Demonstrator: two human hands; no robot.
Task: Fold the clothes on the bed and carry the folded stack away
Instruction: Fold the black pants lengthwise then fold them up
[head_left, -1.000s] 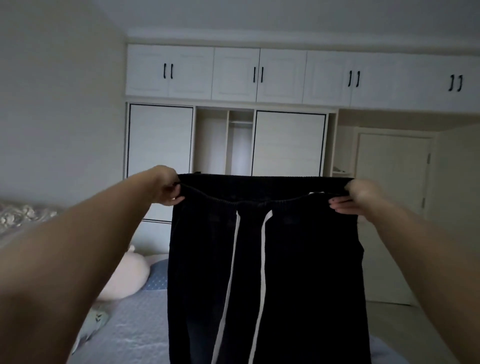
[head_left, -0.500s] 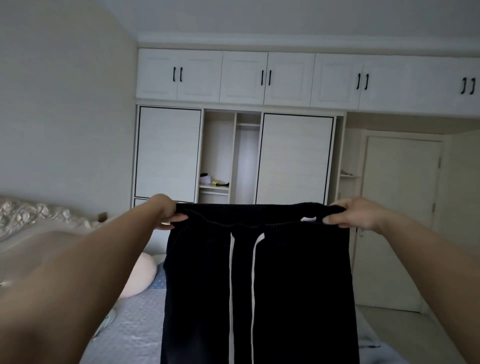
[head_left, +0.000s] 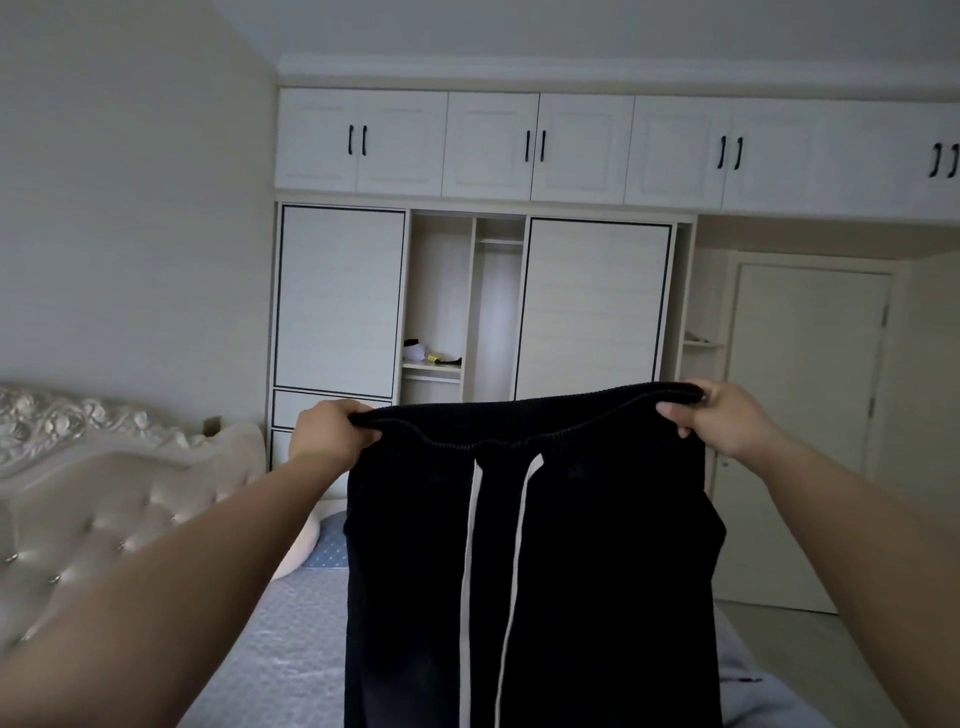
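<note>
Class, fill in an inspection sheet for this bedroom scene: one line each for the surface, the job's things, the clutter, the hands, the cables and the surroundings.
Surface: bed with a grey-blue patterned cover, tufted headboard at the left.
Job's things: black trousers with two white drawcords, held up by the waistband and hanging over the bed; no folded stack in view.
Clutter: pale pillow near the headboard; small items on the open wardrobe shelf, too small to identify.
Hands: left hand grips the waistband's left end; right hand grips its right end.
Cables: nothing seen.
Surroundings: white wardrobe with upper cupboards, closed door at the right.
</note>
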